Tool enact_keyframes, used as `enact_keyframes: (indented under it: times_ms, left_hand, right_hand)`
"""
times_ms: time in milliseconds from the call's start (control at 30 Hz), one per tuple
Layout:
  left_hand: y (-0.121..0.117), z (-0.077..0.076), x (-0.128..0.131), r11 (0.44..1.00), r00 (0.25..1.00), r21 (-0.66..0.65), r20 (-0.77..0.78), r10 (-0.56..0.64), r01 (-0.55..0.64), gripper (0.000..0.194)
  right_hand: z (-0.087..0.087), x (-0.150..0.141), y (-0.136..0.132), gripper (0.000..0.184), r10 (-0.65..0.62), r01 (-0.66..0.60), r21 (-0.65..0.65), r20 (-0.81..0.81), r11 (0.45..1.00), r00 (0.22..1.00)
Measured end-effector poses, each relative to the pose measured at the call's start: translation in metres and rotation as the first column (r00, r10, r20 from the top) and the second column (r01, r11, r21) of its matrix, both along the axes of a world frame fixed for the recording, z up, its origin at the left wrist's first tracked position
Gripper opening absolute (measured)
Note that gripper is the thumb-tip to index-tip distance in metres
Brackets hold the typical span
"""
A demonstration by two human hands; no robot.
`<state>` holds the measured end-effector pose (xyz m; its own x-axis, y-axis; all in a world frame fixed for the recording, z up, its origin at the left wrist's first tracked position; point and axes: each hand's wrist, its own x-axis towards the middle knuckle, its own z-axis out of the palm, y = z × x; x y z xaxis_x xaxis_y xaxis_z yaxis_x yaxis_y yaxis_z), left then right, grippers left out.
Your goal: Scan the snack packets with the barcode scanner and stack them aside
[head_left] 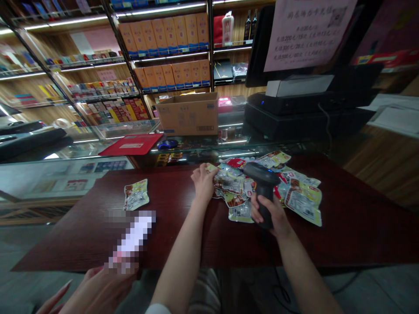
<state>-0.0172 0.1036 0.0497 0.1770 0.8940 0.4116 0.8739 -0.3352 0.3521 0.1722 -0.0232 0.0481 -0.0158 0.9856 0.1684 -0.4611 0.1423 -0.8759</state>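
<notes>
My right hand (270,213) grips the handle of a black barcode scanner (263,183), whose head points at a heap of snack packets (294,187) on the dark red wooden table (343,226). My left hand (203,181) rests on the left edge of that heap, fingers closed on a yellow-edged packet (212,168). One more snack packet (135,194) lies apart, to the left on the table.
Another person's hand (94,290) at the lower left holds a blurred object (131,240). Behind the table stand a glass counter (108,144), a red pad (132,144), a blue mouse (166,144), a cardboard box (188,113) and a black register with printer (294,104).
</notes>
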Motion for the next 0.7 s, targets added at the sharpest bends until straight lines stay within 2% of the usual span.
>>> enact_keyframes:
  times_ms: [233,400,533,700]
  left_hand:
    - [0.015,-0.012,-0.018,0.995,0.988,0.099,0.15,-0.04,0.025,0.054]
    - [0.022,-0.019,-0.021,0.973,0.919,0.155,0.333,-0.212,0.168,0.059]
    - [0.029,-0.022,-0.018,0.953,0.782,0.164,0.546,-0.301,0.253,0.055]
    - [0.038,-0.029,-0.017,0.932,0.529,0.078,0.805,-0.269,0.355,0.05]
  right_hand:
    - [-0.004,-0.004,0.001,0.027,-0.051,0.051,-0.006,-0.022,0.999,0.998]
    - [-0.003,-0.003,0.0,0.027,-0.019,0.019,-0.021,-0.011,1.0,1.0]
    - [-0.002,-0.002,0.001,0.029,0.024,-0.023,-0.021,0.019,1.0,1.0]
    - [-0.002,-0.008,0.003,0.029,0.056,-0.056,-0.035,-0.002,0.998,0.998]
